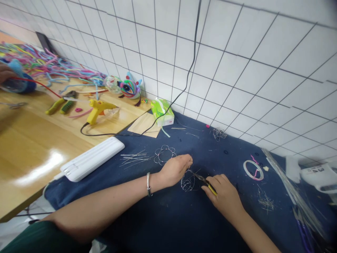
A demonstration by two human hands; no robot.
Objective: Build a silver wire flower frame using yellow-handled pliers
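Observation:
Thin silver wire bent into loops makes up a wire frame (187, 183), which hangs just below the fingers of my left hand (175, 170). Those fingers are pinched together on its upper edge. My right hand (223, 193) is wrapped round the yellow handles of a pair of pliers (202, 178). The dark jaws of the pliers point left and reach the top of the wire frame; whether they grip the wire is too small to tell. Behind my left hand, a flower-shaped wire ring (164, 154) lies flat on the dark blue cloth (168, 218).
Loose wires (134, 158) and a white power strip (93, 159) lie to the left. Beyond are a yellow glue gun (98, 110), its black cable, and a tissue pack (162, 112). Scissors (302, 226) and a tape roll (253, 170) are at right. Another person's hand (6, 73) shows far left.

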